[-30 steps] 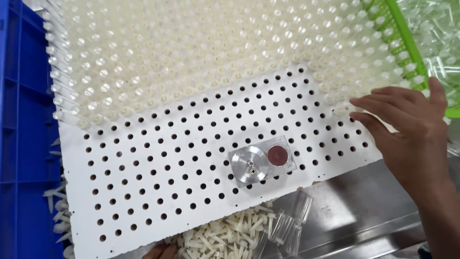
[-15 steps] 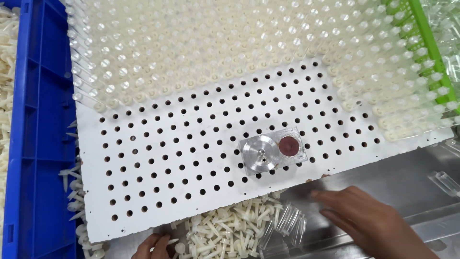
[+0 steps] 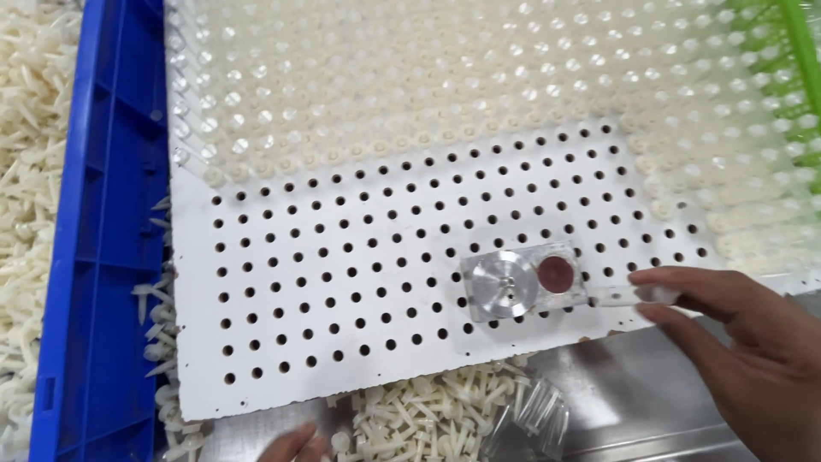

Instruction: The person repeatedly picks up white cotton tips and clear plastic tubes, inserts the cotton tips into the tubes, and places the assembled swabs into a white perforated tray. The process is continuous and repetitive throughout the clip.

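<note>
Clear plastic tube [image 3: 631, 295], small and see-through, sits pinched between the fingertips of our right hand [image 3: 744, 359] at the right edge of the frame, low over the white perforated plastic board [image 3: 342, 282]. Half a second ago that hand lay lower, on the steel surface by the loose tubes; a second ago it rested on the board's right rim. So we judge a tube has just been picked up and brought to the board's empty holes.

Just left of the tube lies a small clear block holding a round silver metal disc [image 3: 505, 285] and a dark red disc [image 3: 556, 273]. Our left hand [image 3: 295, 445] barely shows at the bottom edge beside a pile of cream plastic plugs [image 3: 419, 419]; we cannot tell its grip. A blue plastic crate [image 3: 107, 257] fills the left.
</note>
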